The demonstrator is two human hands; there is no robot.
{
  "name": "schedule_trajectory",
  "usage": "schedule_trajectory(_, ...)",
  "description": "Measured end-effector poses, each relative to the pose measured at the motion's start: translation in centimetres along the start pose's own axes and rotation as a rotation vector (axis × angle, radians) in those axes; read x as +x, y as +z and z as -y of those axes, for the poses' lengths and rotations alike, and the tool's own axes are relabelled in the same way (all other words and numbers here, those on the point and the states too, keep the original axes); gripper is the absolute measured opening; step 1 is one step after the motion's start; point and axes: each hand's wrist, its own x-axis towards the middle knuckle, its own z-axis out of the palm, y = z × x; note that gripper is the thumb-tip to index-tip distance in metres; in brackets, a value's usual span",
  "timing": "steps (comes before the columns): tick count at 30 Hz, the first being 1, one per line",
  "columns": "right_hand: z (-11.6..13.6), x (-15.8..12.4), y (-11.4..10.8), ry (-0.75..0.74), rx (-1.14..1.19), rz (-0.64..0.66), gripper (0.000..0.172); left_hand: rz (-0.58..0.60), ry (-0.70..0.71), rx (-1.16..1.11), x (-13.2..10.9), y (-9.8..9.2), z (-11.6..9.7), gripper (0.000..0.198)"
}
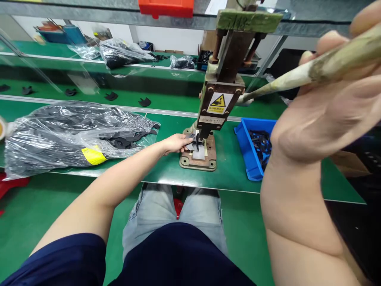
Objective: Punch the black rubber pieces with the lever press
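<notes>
A hand-lever press [222, 75] stands on the green bench with its ram low over the base plate [210, 149]. My left hand [177, 143] pinches a thin dark flat piece [189, 140] at the left side of the press's work area. Beside my fingertips, under the ram, sits a small black curved part [197, 142]. High at the right, my right hand [333, 95] is wrapped round the worn lever [285, 79] of the press. Exactly how the flat piece and the curved part meet is too small to tell.
A clear plastic bag of black flat pieces [74, 135] lies left of the press. A blue bin [253, 159] with small black parts stands to the right. Behind, several black pieces [145, 102] lie spaced along a green strip. A metal shelf with a red bin [166, 7] runs overhead.
</notes>
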Motion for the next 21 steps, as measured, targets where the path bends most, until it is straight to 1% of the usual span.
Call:
schedule_trajectory(2, -0.4, -2.0, 1.8, 0.132, 0.088, 0.028, 0.035, -0.012, 0.095, -0.009, -1.9, -0.3, 0.3, 0.040)
schedule_trajectory(4, -0.8, -4.8, 3.7, 0.223, 0.151, 0.071, 0.039, 0.015, 0.193, -0.007, -4.0, -0.6, 0.5, 0.042)
schedule_trajectory(6, -1.0, -7.7, 5.5, 0.261, 0.179, 0.124, 0.037, 0.061, 0.274, -0.010, -6.2, -0.9, 0.6, 0.045)
schedule_trajectory(9, -0.8, -11.4, 8.1, 0.305, 0.223, 0.248, 0.036, 0.097, 0.333, 0.010, -8.9, -0.7, 0.6, 0.047)
schedule_trajectory(11, -0.2, -13.2, 9.7, 0.327, 0.262, 0.311, 0.038, 0.094, 0.346, 0.041, -10.2, -0.3, 0.6, 0.046)
schedule_trajectory(12, 0.2, -13.9, 10.5, 0.333, 0.278, 0.319, 0.037, 0.093, 0.345, 0.059, -10.8, -0.1, 0.7, 0.044)
schedule_trajectory(15, 1.4, -15.0, 12.1, 0.337, 0.293, 0.280, 0.034, 0.082, 0.331, 0.099, -12.1, 0.5, 1.0, 0.042)
schedule_trajectory(18, 2.5, -15.6, 12.7, 0.328, 0.276, 0.232, 0.033, 0.063, 0.301, 0.085, -13.0, 0.8, 1.3, 0.041)
schedule_trajectory(19, 2.8, -15.8, 12.8, 0.321, 0.267, 0.220, 0.032, 0.073, 0.278, 0.055, -13.2, 0.9, 1.4, 0.042)
schedule_trajectory(21, 3.2, -16.1, 12.8, 0.305, 0.246, 0.202, 0.030, 0.137, 0.214, -0.033, -13.2, 1.0, 1.4, 0.044)
